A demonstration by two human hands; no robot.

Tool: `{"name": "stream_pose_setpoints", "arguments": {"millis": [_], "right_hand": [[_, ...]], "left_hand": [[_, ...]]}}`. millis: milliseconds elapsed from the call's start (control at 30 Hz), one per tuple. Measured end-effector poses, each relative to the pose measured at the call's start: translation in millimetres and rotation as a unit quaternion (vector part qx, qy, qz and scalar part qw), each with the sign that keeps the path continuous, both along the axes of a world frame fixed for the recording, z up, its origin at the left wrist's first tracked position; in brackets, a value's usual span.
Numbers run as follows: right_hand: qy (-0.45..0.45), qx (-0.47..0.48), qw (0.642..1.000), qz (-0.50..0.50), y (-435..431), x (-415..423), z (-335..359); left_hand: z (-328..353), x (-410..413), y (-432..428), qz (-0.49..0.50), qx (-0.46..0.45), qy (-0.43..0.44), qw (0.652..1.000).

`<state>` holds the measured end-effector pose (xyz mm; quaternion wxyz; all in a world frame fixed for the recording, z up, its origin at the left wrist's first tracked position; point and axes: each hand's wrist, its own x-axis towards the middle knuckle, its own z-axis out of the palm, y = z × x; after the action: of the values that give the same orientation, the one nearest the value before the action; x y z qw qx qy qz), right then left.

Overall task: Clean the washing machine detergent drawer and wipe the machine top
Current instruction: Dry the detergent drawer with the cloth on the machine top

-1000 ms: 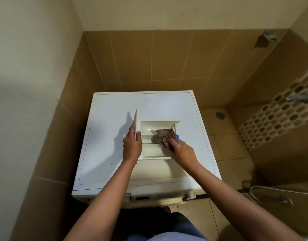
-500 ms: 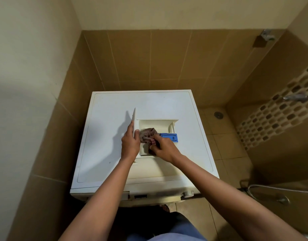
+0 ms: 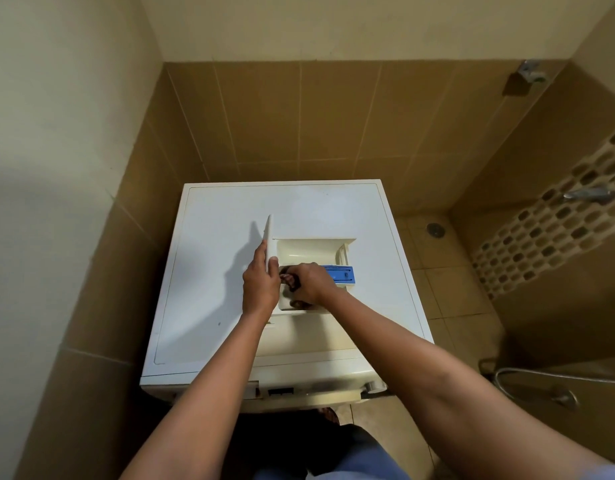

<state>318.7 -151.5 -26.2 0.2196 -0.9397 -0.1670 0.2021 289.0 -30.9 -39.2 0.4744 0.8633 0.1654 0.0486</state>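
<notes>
Head view: the right hand is clenched around a brownish cloth, pressing it down inside the detergent drawer, right by the drawer's white front panel. The left hand grips that panel between thumb and fingers. A blue insert sits just right of the cloth. The drawer lies on the washing machine top, near its centre.

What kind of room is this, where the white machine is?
Probably a bathroom or wash area: brown tiles cover the walls, a round floor drain sits beside the washing machine, and a metal tap sticks out of the right wall.
</notes>
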Motion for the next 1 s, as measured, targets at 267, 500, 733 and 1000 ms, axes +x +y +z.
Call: {"name": "stream_pose_setpoints", "arguments": {"millis": [267,500,733,1000], "right_hand": [[0.095,0.193,0.976,-0.021,-45.0,-34.3,12.7],[0.029,-0.090,0.987,0.131,-18.1,-45.3,6.9],[0.002,-0.106,0.980,0.167,-3.5,-35.9,12.4],[0.002,-0.235,0.971,0.041,-55.5,-44.6,11.6]], "left_hand": [[2.3,-2.8,1.4,-0.002,-0.020,-0.008,1.000],[2.6,-6.8,-1.7,0.000,-0.027,-0.004,1.000],[3.2,-1.4,-0.3,0.002,-0.015,0.003,1.000],[2.9,-3.0,-0.3,0.002,-0.020,-0.009,1.000]]}}
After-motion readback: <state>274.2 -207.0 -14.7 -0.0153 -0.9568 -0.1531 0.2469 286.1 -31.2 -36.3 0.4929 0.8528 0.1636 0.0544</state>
